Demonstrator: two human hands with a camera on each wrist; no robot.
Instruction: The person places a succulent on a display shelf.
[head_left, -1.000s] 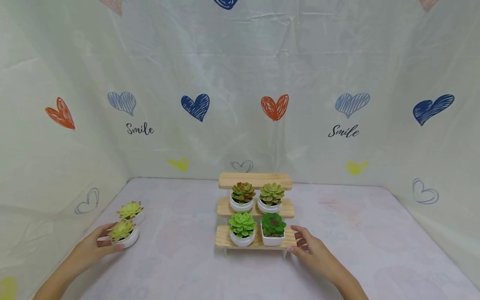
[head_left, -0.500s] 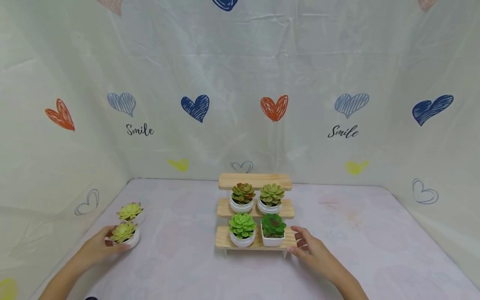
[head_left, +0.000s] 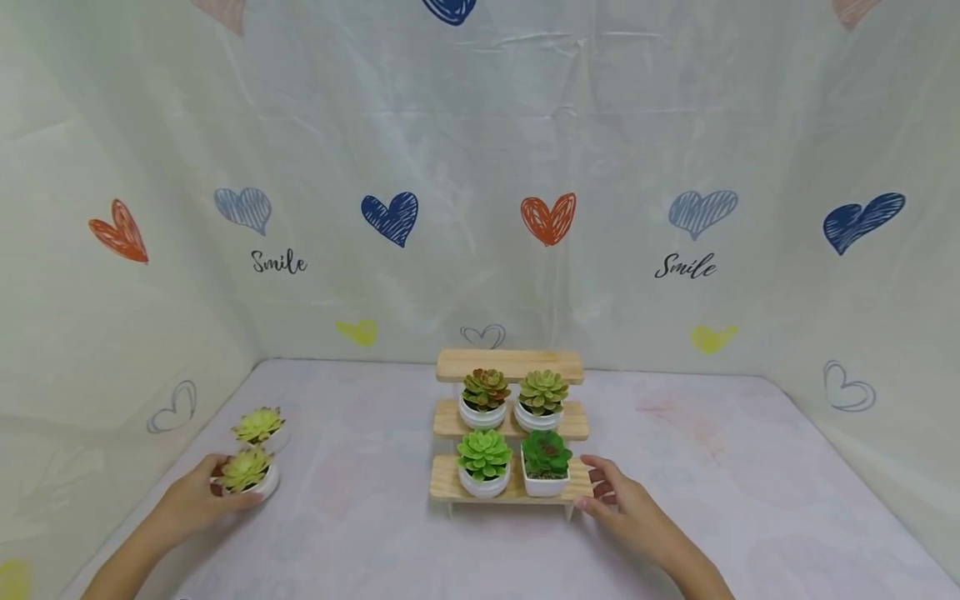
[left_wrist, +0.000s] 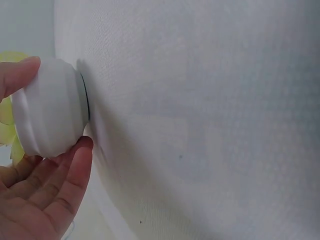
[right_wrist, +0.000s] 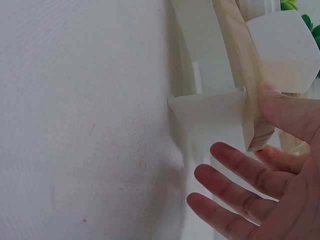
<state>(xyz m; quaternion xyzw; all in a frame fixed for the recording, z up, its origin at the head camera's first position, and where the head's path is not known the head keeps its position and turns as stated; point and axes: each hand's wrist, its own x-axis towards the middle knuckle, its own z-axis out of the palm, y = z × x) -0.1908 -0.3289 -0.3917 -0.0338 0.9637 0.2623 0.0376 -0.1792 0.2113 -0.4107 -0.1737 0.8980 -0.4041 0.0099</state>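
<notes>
My left hand (head_left: 193, 502) holds a small white round pot (left_wrist: 50, 107) with a pale yellow-green succulent (head_left: 246, 469), thumb on one side and fingers on the other. The pot's base is at or barely above the tabletop; I cannot tell which. Just behind it stands a similar potted succulent (head_left: 258, 425), partly hidden. My right hand (head_left: 626, 508) pinches the right end of the lowest plank of a three-tier wooden plant stand (head_left: 446, 479) between thumb and index finger. In the right wrist view, the other fingers (right_wrist: 235, 195) hang apart from the plank.
The stand's lowest tier bears a bright green succulent (head_left: 483, 457) and a dark green one in a square pot (head_left: 546, 483). On the middle tier are a reddish-green succulent (head_left: 486, 390) and a light green one (head_left: 543, 392). A heart-printed curtain (head_left: 480, 125) borders the table (head_left: 360, 533).
The left hand has shifted slightly right, its thumb now farther along the front of the pot. My right hand and the stand have kept their places.
</notes>
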